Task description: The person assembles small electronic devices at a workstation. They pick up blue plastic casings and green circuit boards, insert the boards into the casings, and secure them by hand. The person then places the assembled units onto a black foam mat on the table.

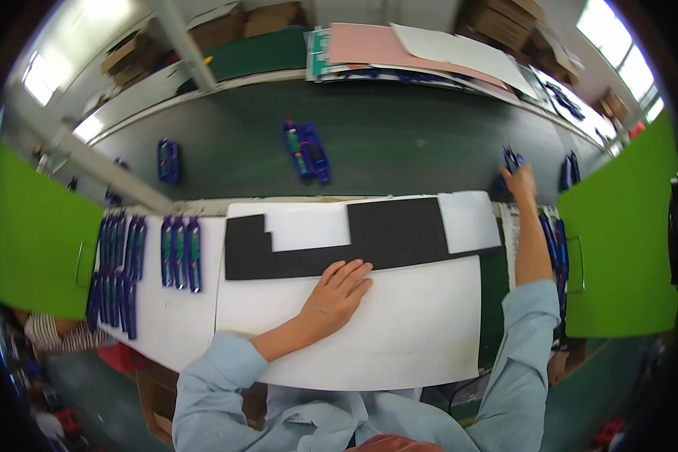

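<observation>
My left hand (337,298) lies flat on the white work surface (369,331), its fingertips at the lower edge of a black sheet (395,230). Two white rectangular areas (309,229) show against that sheet. Out at the right, my right arm stretches to the dark green belt (414,139). There my right hand (520,183) has its fingers closed on a blue plastic housing (511,159); its inside is too small to make out. Farther left on the belt lies an opened blue housing with a green circuit board (306,153), and another similar housing (168,161).
Several blue-and-green housings (181,252) stand in rows on the left of the table. Green panels (41,233) flank both sides. More housings (569,172) lie by the right panel (618,248). Stacked pink and white sheets (422,53) lie beyond the belt. A striped sleeve (64,331) shows at left.
</observation>
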The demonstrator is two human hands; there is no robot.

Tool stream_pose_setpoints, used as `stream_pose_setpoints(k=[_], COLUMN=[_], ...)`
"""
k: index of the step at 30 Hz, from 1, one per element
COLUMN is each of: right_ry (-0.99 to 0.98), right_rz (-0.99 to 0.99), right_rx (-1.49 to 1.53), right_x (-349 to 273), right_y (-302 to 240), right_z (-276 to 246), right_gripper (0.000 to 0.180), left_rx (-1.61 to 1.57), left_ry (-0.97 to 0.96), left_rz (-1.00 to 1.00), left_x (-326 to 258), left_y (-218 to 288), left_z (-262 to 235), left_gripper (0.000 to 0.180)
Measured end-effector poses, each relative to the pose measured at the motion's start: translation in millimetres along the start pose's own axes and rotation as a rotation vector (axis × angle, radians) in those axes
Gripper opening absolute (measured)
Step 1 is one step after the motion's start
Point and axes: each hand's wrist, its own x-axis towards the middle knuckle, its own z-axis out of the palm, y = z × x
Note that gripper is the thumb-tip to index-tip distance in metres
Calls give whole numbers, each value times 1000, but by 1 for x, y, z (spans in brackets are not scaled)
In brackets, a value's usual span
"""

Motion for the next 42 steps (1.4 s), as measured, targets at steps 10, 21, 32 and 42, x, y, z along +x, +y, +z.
stream_pose_setpoints(k=[10, 21, 32, 42], right_ry=[-690, -466, -487, -516], right_rz=[-407, -821, -677, -710], right_rx=[880, 615, 355, 500], right_x=[-255, -466, -481, -475], right_y=[-120, -102, -103, -126], right_z=[-119, -115, -126, -119], right_gripper=[44, 65, 86, 75], left_rx=[-999, -601, 604, -114], left_ry=[197, 437, 82, 98], left_rz=[-664, -933, -1180, -515], left_x=[-16, -151, -239, -141], left_y=[30, 26, -250, 11], left_z=[-21, -88, -232, -123], left_gripper=[53, 68, 72, 60])
